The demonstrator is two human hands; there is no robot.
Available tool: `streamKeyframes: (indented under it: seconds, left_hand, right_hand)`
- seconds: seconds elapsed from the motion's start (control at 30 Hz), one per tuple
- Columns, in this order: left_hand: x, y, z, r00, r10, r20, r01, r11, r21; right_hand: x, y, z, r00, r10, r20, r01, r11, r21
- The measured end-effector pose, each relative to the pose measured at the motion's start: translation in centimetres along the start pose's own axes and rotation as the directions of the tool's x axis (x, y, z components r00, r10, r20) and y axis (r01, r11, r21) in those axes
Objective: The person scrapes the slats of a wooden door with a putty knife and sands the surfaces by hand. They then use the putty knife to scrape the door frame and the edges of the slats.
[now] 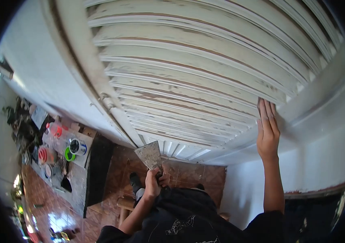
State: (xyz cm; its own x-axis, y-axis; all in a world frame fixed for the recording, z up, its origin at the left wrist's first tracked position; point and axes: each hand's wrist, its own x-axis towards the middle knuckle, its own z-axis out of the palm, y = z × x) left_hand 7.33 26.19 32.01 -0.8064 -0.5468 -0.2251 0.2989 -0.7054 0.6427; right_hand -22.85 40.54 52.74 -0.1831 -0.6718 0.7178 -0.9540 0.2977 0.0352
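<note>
In my left hand [153, 184], closed low in front of my body, is the handle of a putty knife [149, 155]. Its wide blade points up and is smeared with grey-white residue. My right hand [268, 131] reaches up to the right end of the white louvered door [188, 95]. Its fingers are straight and close together, with the tips in at the slats. A small dark-edged piece shows beside the index finger, too little of it to name. The slats have worn, scuffed paint with brown and grey patches.
On the left a table [77, 184] bears several jars and tubs, among them a red-lidded jar [46, 155] and a tub with a bright green rim [70, 154]. A wooden stool [124, 203] stands by my legs on the tiled floor [180, 175]. A white wall [245, 202] rises at right.
</note>
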Motion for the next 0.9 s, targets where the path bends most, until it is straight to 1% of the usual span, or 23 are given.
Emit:
streamKeyframes:
  seconds: [0.07,0.1,0.13,0.17,0.2,0.23,0.27,0.33,0.37,0.4,0.47,0.53,0.6,0.63,0.73,0.77,0.8,0.83,0.87,0.9]
  left_hand:
    - [0.2,0.4,-0.6,0.999,0.038,-0.033,-0.039,0.999,-0.032]
    - [0.3,0.7,-0.7,0.999,0.019,-0.049,-0.023,0.997,-0.069]
    - [0.3,1.1,-0.9,0.998,-0.002,-0.061,-0.005,0.995,-0.103]
    - [0.3,1.6,-1.0,0.997,0.013,-0.071,-0.021,0.994,-0.106]
    - [0.3,2.1,-1.0,0.998,0.033,-0.051,-0.039,0.993,-0.108]
    - [0.3,2.4,-1.1,0.998,0.052,-0.033,-0.055,0.992,-0.113]
    - [0.3,2.5,-1.3,0.997,0.064,-0.046,-0.069,0.990,-0.120]
    - [0.3,2.7,-1.7,0.994,0.071,-0.079,-0.086,0.973,-0.214]
    - [0.2,3.0,-1.8,0.993,0.097,-0.068,-0.110,0.967,-0.232]
    - [0.1,3.0,-2.0,0.991,0.111,-0.081,-0.127,0.964,-0.235]
    - [-0.1,2.7,-2.6,0.987,0.154,-0.041,-0.159,0.960,-0.230]
    - [-0.8,2.1,-3.0,0.986,0.154,-0.061,-0.164,0.956,-0.241]
    - [-0.8,1.8,-2.8,0.996,0.064,-0.055,-0.076,0.969,-0.236]
    - [-0.9,1.6,-2.9,0.996,0.067,-0.052,-0.078,0.967,-0.243]
    - [-1.3,0.8,-3.5,0.997,0.068,0.019,-0.062,0.970,-0.236]
    - [-1.4,0.6,-3.8,0.996,0.087,0.012,-0.081,0.961,-0.266]
    - [-1.5,0.6,-4.1,0.997,0.056,-0.045,-0.065,0.965,-0.252]
    - [-1.6,0.5,-4.3,0.995,0.021,-0.100,-0.044,0.970,-0.240]
    - [-1.6,0.8,-4.5,0.990,0.068,-0.124,-0.091,0.978,-0.190]
    - [-1.5,0.6,-5.0,0.989,0.075,-0.130,-0.101,0.971,-0.215]
  right_hand:
    - [1.6,-1.2,0.9,0.998,-0.057,0.035,0.056,0.998,0.027]
    - [2.7,-2.7,1.4,0.994,-0.102,0.047,0.100,0.994,0.034]
    - [3.7,-4.2,2.1,0.992,-0.114,0.044,0.112,0.993,0.046]
    - [4.7,-5.6,2.8,0.989,-0.131,0.065,0.128,0.990,0.053]
    - [5.7,-6.9,3.6,0.985,-0.149,0.087,0.144,0.988,0.061]
    - [6.8,-8.2,4.5,0.979,-0.193,0.067,0.190,0.980,0.054]
    - [7.8,-9.5,5.4,0.976,-0.208,0.067,0.204,0.977,0.067]
    - [9.8,-12.2,7.3,0.960,-0.279,0.033,0.275,0.958,0.084]
    - [10.8,-13.5,8.5,0.947,-0.321,0.006,0.319,0.943,0.099]
    - [11.9,-14.7,9.3,0.942,-0.335,0.002,0.333,0.936,0.112]
    - [13.7,-17.0,10.6,0.927,-0.373,0.022,0.368,0.922,0.118]
    - [14.8,-18.9,12.0,0.916,-0.401,0.012,0.397,0.910,0.116]
    - [15.7,-19.8,12.0,0.915,-0.401,0.042,0.392,0.909,0.138]
    - [15.7,-19.5,11.6,0.912,-0.407,0.044,0.398,0.907,0.135]
    - [15.3,-17.8,9.9,0.871,-0.480,0.109,0.462,0.873,0.154]
    - [15.6,-17.6,9.8,0.855,-0.503,0.127,0.486,0.862,0.142]
    - [16.1,-17.7,9.9,0.834,-0.533,0.142,0.518,0.845,0.131]
    - [16.5,-17.9,10.5,0.830,-0.537,0.153,0.514,0.841,0.168]
    - [17.2,-18.6,10.9,0.811,-0.562,0.165,0.538,0.826,0.168]
    - [17.8,-19.5,11.2,0.795,-0.585,0.162,0.565,0.811,0.155]
